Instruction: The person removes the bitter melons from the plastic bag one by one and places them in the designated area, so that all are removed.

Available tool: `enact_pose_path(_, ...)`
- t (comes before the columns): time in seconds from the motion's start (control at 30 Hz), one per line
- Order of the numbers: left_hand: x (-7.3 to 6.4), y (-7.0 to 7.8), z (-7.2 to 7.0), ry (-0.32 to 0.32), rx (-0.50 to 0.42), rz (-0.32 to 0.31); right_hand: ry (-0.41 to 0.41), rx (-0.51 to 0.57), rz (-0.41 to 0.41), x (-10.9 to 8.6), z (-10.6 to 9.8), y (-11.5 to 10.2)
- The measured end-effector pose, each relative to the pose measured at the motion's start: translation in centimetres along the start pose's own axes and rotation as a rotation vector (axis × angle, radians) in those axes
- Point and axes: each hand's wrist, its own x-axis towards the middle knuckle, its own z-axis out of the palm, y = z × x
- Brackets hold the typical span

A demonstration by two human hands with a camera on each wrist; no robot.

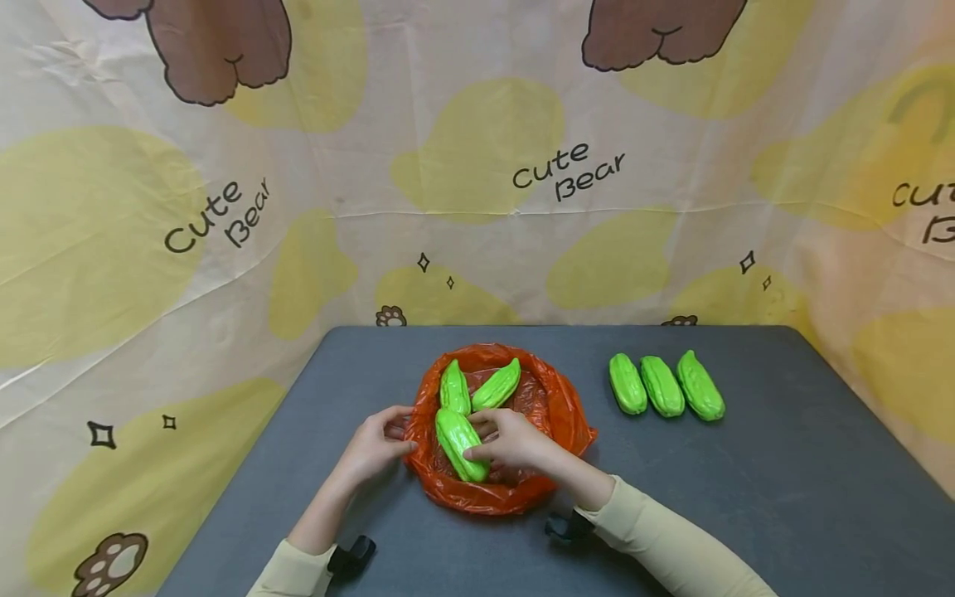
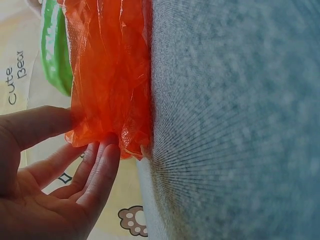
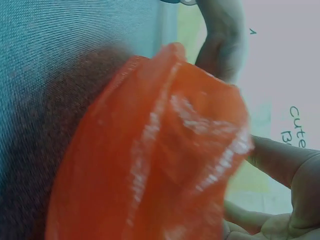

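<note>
An orange-red plastic bag (image 1: 574, 414) stands on the table with its mouth rolled wide. Inside, one bright green bitter melon (image 1: 457, 439) lies toward the front left; two more, a left one (image 1: 453, 388) and a right one (image 1: 498, 385), lie behind it. My right hand (image 1: 515, 438) reaches in over the bag's right side and holds the front melon between thumb and fingers. In the right wrist view, the bag wall (image 3: 150, 160) hides that grip. My left hand (image 2: 60, 180) touches the bag's left side, its fingers nearly straight against the plastic.
Three more green bitter melons, a left (image 1: 627, 384), a middle (image 1: 661, 386) and a right one (image 1: 700, 386), lie in a row right of the bag. The dark grey table (image 1: 746, 497) ends at a printed cloth backdrop (image 1: 477, 265).
</note>
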Motion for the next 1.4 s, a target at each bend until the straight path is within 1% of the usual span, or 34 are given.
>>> enact_pose_path(0.13,0.0,-0.1,0.1,0.014,0.012,-0.012,0.010,-0.002,-0.026,-0.6,-0.7,-0.3)
enact_pose_path(0.2,0.0,0.0,0.1,0.017,0.010,-0.018,0.015,0.013,-0.033,-1.0,-1.1,-0.5)
enact_pose_path(0.43,0.0,0.1,0.1,0.019,0.010,-0.024,0.042,0.067,-0.029,-1.8,-2.3,-0.8)
enact_pose_path(0.57,0.0,0.2,0.0,0.015,0.009,-0.020,0.067,0.059,-0.027,-2.3,-2.7,-0.9)
enact_pose_path(0.83,-0.1,0.1,-0.1,0.008,0.016,-0.015,0.091,0.040,-0.020,-3.2,-3.8,-0.6)
enact_pose_path(1.1,0.0,0.0,-0.1,0.005,0.008,-0.017,0.115,0.070,-0.009,-4.1,-5.2,-0.2)
enact_pose_path(1.3,0.0,-0.1,-0.1,0.000,0.013,-0.015,0.145,0.027,-0.010,-4.7,-6.2,0.1)
enact_pose_path(1.4,0.0,-0.1,-0.1,-0.001,0.014,-0.014,0.158,0.023,-0.002,-5.1,-6.6,0.2)
